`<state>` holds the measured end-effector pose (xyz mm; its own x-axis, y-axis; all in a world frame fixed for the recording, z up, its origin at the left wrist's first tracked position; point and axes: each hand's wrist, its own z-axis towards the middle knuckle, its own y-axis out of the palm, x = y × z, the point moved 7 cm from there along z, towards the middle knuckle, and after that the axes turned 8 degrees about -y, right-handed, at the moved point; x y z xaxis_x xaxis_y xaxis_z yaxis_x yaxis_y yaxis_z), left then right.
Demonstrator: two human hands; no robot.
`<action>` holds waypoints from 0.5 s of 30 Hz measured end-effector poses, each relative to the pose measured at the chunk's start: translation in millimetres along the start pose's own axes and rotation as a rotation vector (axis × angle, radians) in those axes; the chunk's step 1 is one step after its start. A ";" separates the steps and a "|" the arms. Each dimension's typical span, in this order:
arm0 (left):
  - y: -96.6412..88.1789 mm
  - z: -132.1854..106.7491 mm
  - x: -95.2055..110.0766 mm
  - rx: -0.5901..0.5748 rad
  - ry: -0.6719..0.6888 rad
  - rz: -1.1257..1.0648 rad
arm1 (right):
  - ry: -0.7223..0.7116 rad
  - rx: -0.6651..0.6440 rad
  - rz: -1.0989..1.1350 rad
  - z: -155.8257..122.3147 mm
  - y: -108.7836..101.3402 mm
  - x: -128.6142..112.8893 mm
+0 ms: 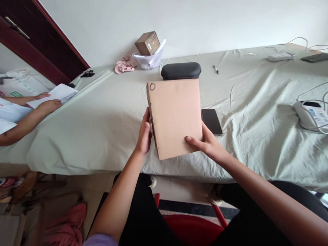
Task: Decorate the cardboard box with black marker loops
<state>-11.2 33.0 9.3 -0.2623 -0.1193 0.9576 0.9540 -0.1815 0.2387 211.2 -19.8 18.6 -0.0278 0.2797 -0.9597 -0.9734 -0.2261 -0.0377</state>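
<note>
Head: cardboard box (147, 43) in tub (148, 63); hands (145, 134) (208, 143) hold board (174, 118).

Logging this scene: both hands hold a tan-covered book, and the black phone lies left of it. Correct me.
The black phone lies right of the tan-covered book, not left, as the head view shows; the left hand and right hand hold it, as stated.

I'm holding one tan-covered book (174, 118) in my left hand (145, 135) and my right hand (205, 141)

One co-worker's two hands (48, 106) are gripping one sheaf of paper (55, 95); one cardboard box (147, 43) is sitting in one plastic tub (148, 61); one pink cloth (124, 65), one black pad (180, 70), one marker (216, 69) and one dark tablet (211, 122) are lying nearby.
</note>
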 end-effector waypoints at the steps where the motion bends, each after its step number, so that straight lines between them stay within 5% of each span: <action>1: 1.2 -1.2 -1.1 -0.029 -0.005 0.002 | -0.002 0.007 -0.019 -0.2 -0.3 0.2; 7: 3.9 -4.1 1.7 -0.045 -0.032 -0.003 | -0.008 -0.027 -0.093 -2.0 -3.2 3.4; 11: -11.8 -3.0 3.8 0.145 -0.082 -0.106 | 0.019 0.062 -0.138 1.8 -17.5 24.6; 15: -35.2 -0.1 9.3 0.372 -0.021 -0.193 | -0.142 0.059 -0.514 8.4 -22.5 41.9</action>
<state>-47.2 38.2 9.8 -0.4420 -0.0972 0.8917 0.8761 0.1667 0.4524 230.0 4.8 -18.4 0.4294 0.4653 -0.7741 -0.8805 0.0250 -0.4734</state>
